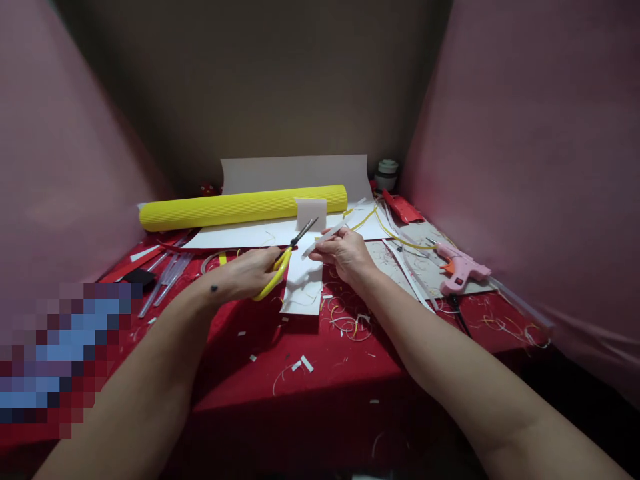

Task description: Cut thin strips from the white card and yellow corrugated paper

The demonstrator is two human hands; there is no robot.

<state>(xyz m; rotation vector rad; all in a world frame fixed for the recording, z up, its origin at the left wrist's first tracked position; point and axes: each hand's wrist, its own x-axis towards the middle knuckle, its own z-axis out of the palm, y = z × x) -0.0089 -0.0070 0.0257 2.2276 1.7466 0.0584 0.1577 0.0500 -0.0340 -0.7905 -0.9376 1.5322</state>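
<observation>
My left hand (253, 272) is closed around the yellow handles of a pair of scissors (277, 275), whose dark blades point up and to the right. In my right hand (345, 253) a narrow white paper strip (325, 239) is pinched between thumb and fingers, slanting upward to the right close to the blades. Below both hands a white paper piece (303, 293) lies on the red cloth. Just behind the blades a small white card (312, 212) stands against a roll of yellow corrugated paper (240, 207).
A pink glue gun (465, 268) rests on a grey board (425, 237) at the right. Clear glue sticks (167, 277) lie at the left. Paper scraps (306, 363) and curled trimmings (357, 327) litter the red cloth (240, 373). A lidded jar (387, 175) stands at the back.
</observation>
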